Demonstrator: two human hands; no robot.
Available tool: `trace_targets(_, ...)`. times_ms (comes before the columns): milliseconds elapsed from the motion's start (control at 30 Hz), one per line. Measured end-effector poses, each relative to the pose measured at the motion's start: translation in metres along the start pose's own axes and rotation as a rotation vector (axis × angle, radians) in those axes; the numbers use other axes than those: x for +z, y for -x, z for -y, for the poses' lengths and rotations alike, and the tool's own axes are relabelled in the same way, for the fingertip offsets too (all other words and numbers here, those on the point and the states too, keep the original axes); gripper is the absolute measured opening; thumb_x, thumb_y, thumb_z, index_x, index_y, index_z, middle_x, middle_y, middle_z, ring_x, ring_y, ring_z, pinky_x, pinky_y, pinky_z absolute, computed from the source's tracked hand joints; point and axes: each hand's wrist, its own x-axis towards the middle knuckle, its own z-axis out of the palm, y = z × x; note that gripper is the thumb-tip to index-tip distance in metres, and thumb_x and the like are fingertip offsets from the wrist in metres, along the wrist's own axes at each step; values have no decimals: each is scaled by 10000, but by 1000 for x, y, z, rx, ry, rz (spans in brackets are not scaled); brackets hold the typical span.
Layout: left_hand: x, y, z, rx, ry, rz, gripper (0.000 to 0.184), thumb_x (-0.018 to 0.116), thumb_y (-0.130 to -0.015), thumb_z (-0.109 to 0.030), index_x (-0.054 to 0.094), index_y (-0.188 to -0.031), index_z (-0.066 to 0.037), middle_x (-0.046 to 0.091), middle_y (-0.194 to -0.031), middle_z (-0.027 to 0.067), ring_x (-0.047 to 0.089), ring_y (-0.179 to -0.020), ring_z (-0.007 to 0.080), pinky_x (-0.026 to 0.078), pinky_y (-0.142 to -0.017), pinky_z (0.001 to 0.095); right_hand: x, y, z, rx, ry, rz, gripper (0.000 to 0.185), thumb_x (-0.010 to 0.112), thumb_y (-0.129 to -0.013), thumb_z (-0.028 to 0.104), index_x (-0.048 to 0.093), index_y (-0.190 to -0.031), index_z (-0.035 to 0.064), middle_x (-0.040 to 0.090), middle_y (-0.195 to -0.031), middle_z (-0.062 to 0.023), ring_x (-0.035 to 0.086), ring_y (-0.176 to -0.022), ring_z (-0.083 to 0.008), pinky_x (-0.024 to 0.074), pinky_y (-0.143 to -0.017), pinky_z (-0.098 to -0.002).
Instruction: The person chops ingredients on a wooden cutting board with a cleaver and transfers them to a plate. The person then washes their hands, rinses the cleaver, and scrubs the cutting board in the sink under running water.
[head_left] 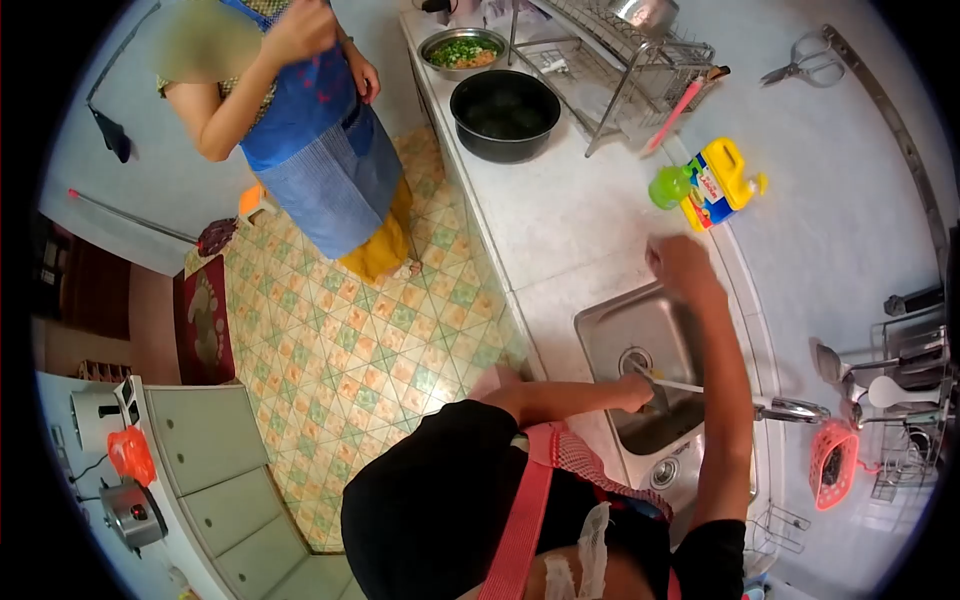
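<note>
My left hand (632, 392) is low over the steel sink (592, 322), close to a thin stream of water from the tap (792, 409). Its fingers look closed, and a small greyish shape beside them is too unclear to name. My right hand (686, 266) is raised past the sink's far rim, above the counter, with its fingers curled in. Whatever it may hold is hidden. Nearest to it are a green bottle (670, 187) and a yellow jug with a blue label (716, 186), standing against the wall.
A large dark pot (505, 148) and a metal bowl of chopped greens (462, 52) stand along the counter (560, 215), beside a wire dish rack (625, 70). Another person in a blue apron (325, 185) stands nearby. Utensils (890, 375) and a pink basket (832, 465) hang at right.
</note>
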Motion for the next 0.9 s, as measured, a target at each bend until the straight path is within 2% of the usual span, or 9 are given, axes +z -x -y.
trace_targets(133,17,-7,12,-10,132,83,130,608,-630,-105,655,-722,-27,643,-750,172,624,-731,349,492,-630,423,91,95,-39,123,-265,127,194,568,-794,228,624,-747,48,608,-614,-135,597,-549,-290,462,-523,-386)
trace_targets(167,20,-10,14,-70,208,147,126,597,-651,-108,657,-729,-28,641,-751,177,623,-725,352,491,-629,424,118,123,-51,248,-507,194,287,584,-788,286,610,-711,11,600,-699,-197,594,-670,-367,462,-587,-457)
trace_targets(233,21,-11,12,-149,340,173,137,601,-670,-156,634,-704,-28,622,-705,151,613,-681,316,482,-598,407,147,172,-59,618,-508,610,474,493,-874,435,607,-703,8,609,-625,-168,605,-515,-303,496,-587,-418)
trace_targets(300,20,-15,4,-211,459,117,178,605,-688,-205,612,-680,-27,603,-659,124,602,-638,280,473,-568,389,180,226,-50,1144,-841,605,547,436,-889,532,613,-778,26,587,-566,-123,569,-429,-251,506,-532,-374)
trace_targets(400,25,-21,-9,-284,612,63,245,614,-704,-271,592,-655,-32,580,-604,95,586,-580,238,458,-523,368,202,272,-28,1380,-1306,472,547,419,-889,565,605,-880,51,610,-614,-83,585,-478,-228,493,-466,-315)
trace_targets(500,30,-35,-26,-307,729,125,282,632,-695,-326,599,-654,-49,567,-576,86,571,-537,221,441,-481,359,178,252,10,1369,-2091,-66,485,453,-890,521,595,-940,59,617,-664,-60,593,-513,-200,455,-407,-263)
trace_targets(633,23,-63,-34,-272,861,241,332,656,-683,-399,609,-652,-72,549,-538,73,550,-480,198,418,-425,348,258,286,-82,1093,-2236,139,303,529,-860,376,618,-858,86,593,-655,-29,590,-566,-160,429,-391,-276)
trace_targets(833,-40,-63,-32,-54,996,157,306,656,-736,-323,547,-612,-65,480,-505,6,457,-433,118,350,-418,273,246,275,-168,860,-1216,255,199,572,-798,236,631,-722,62,587,-634,-36,555,-517,-161,430,-462,-275)
trace_targets(900,-26,-73,-19,-76,979,100,305,651,-752,-308,556,-622,-49,493,-509,15,472,-442,124,358,-426,280,219,258,-162,910,-1240,253,208,563,-800,224,630,-699,54,584,-626,-40,547,-509,-158,430,-478,-271)
